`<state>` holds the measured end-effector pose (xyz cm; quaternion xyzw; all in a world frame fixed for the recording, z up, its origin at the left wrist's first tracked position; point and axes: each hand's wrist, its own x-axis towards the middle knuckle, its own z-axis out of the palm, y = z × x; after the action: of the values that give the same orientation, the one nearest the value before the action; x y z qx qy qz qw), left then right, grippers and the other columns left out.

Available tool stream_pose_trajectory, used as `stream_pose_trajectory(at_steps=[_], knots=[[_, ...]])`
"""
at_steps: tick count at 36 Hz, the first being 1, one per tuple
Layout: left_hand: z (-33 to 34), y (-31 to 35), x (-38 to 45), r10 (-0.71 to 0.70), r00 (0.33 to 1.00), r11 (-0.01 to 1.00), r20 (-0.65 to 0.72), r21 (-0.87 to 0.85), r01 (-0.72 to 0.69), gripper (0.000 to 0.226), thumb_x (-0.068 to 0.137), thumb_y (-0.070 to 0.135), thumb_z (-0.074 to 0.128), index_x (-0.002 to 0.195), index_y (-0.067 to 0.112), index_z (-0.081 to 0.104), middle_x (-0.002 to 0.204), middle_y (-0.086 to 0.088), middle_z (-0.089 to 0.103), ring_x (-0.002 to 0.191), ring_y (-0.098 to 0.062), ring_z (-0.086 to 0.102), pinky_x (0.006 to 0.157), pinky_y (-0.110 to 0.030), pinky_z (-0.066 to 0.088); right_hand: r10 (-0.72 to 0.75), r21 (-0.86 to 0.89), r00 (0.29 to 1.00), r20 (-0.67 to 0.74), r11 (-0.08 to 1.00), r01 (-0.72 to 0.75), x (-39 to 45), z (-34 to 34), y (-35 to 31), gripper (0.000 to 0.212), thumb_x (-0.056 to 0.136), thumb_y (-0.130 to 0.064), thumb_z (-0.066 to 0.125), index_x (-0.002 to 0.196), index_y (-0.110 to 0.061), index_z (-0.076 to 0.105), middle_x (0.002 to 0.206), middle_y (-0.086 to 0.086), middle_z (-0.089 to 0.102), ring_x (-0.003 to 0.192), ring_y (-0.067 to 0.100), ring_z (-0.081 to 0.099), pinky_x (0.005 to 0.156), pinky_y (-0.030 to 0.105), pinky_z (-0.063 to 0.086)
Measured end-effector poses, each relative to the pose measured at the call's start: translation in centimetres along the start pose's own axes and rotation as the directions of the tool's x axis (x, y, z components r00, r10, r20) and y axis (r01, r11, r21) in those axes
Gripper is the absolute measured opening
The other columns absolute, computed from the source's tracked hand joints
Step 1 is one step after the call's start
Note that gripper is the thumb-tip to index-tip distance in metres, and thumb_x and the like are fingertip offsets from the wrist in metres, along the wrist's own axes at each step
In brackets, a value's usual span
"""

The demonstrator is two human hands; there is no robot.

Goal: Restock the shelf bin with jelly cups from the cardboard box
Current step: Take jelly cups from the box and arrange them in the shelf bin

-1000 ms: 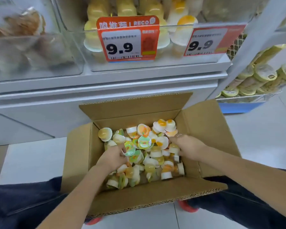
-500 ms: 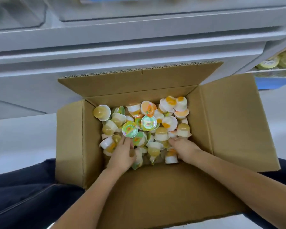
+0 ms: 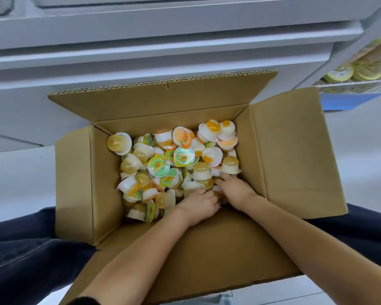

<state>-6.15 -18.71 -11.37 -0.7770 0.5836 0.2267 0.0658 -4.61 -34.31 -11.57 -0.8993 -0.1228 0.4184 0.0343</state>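
Observation:
An open cardboard box (image 3: 293, 155) stands on the floor in front of me, below the white shelf unit (image 3: 163, 53). A loose pile of jelly cups (image 3: 174, 159) lies in it: white and yellow cups with colourful foil lids. Both hands are down in the near right part of the pile, side by side and touching. My left hand (image 3: 198, 204) curls its fingers down round some cups. My right hand (image 3: 237, 190) reaches its fingers in among the cups, with the tips buried. The shelf bin is above the frame.
My dark trouser legs (image 3: 26, 249) flank the box on both sides. At the right, a lower shelf holds yellow-lidded cups (image 3: 361, 70) above a blue base (image 3: 348, 100). Pale floor (image 3: 18, 177) lies left and right of the box.
My view has tilted down, so the bins and price tags have left the frame. My left hand has slid right to meet my right hand at the near right of the pile.

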Motion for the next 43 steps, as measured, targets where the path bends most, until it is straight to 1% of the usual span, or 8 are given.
stream_pose_trajectory(at_steps=[3,7,12,22,26,34,38,43], knots=[[0.9,0.0,0.9,0.008,1.0,0.999,0.027,0.044,-0.01,0.033,0.096,0.025,0.047,0.128,0.024,0.054,0.123,0.0,0.056,0.115,-0.021,0.052,0.094,-0.035,0.04,0.038,0.069,0.999,0.012,0.997,-0.039,0.4,0.2,0.1,0.043,0.091,-0.006,0.05,0.133,-0.014,0.046,0.14,0.01,0.037,0.127,0.031,0.038,0.101,0.041,0.042],[1.7,-0.5,1.3,-0.025,0.997,1.0,0.074,-0.003,0.025,0.045,0.061,0.042,0.08,0.103,0.046,0.067,0.103,0.018,0.063,0.097,-0.007,0.06,0.074,-0.026,0.05,0.037,0.118,0.999,0.016,0.992,-0.038,0.7,0.1,0.2,0.04,0.091,-0.005,0.049,0.129,-0.015,0.049,0.138,0.009,0.039,0.123,0.03,0.041,0.1,0.039,0.042],[2.4,-0.8,1.7,0.025,0.999,0.997,0.027,0.067,-0.027,0.044,0.059,0.034,0.082,0.101,0.038,0.067,0.106,0.013,0.065,0.1,-0.011,0.059,0.073,-0.028,0.051,0.063,0.117,0.998,0.019,0.991,-0.065,0.6,-0.1,0.1,0.036,0.092,-0.007,0.048,0.127,-0.015,0.048,0.134,0.008,0.042,0.123,0.029,0.041,0.093,0.042,0.046],[1.2,-2.4,-2.2,-0.016,0.923,0.995,-0.384,-0.099,-0.024,0.037,0.074,0.008,0.065,0.108,0.014,0.053,0.1,-0.002,0.068,0.092,-0.02,0.065,0.081,-0.03,0.053,0.103,0.563,0.994,0.028,0.82,-0.101,-1.5,-2.1,0.1,0.045,0.081,-0.026,0.07,0.12,-0.014,0.051,0.114,0.005,0.056,0.1,0.02,0.055,0.083,0.03,0.047],[-2.6,-4.7,-5.6,-0.182,0.92,0.946,-0.346,-0.316,0.068,0.073,0.055,0.012,0.084,0.118,0.015,0.046,0.111,-0.004,0.067,0.1,-0.02,0.066,0.073,-0.028,0.057,0.1,0.821,0.991,0.085,0.557,-0.127,-4.0,-5.2,-0.4,0.042,0.083,-0.013,0.065,0.124,-0.013,0.057,0.108,-0.001,0.058,0.09,0.01,0.06,0.068,0.02,0.054],[-15.2,-5.8,-13.2,-0.598,0.753,0.622,-0.276,-0.751,0.219,0.043,0.072,0.017,0.074,0.107,0.025,0.049,0.099,0.012,0.058,0.088,-0.006,0.054,0.075,-0.025,0.043,-0.096,0.943,0.99,0.105,-0.305,-0.13,-11.6,-14.9,-2.6,0.025,0.096,-0.011,0.05,0.121,-0.006,0.053,0.108,0.01,0.062,0.092,0.017,0.062,0.077,0.025,0.056],[-20.6,-4.8,-17.6,-0.696,0.655,0.477,-0.296,-0.871,0.114,0.051,0.06,0.023,0.081,0.09,0.039,0.044,0.088,0.019,0.064,0.077,0.004,0.058,0.07,-0.024,0.048,-0.143,0.911,0.99,-0.015,-0.41,-0.046,-15.2,-19.7,-4.7,0.049,0.099,-0.048,0.033,0.108,-0.006,0.057,0.095,0.014,0.064,0.081,0.022,0.061,0.069,0.027,0.052],[-25.5,-3.3,-21.5,-0.762,0.582,0.316,-0.283,-0.948,-0.047,0.056,0.051,0.04,0.085,0.091,0.036,0.046,0.091,0.006,0.071,0.081,-0.015,0.063,0.077,-0.037,0.051,-0.081,0.908,0.968,-0.236,-0.374,0.19,-19.1,-24.7,-7.3,0.035,0.103,-0.028,0.033,0.108,-0.005,0.058,0.101,0.013,0.063,0.083,0.021,0.061,0.072,0.031,0.05]])
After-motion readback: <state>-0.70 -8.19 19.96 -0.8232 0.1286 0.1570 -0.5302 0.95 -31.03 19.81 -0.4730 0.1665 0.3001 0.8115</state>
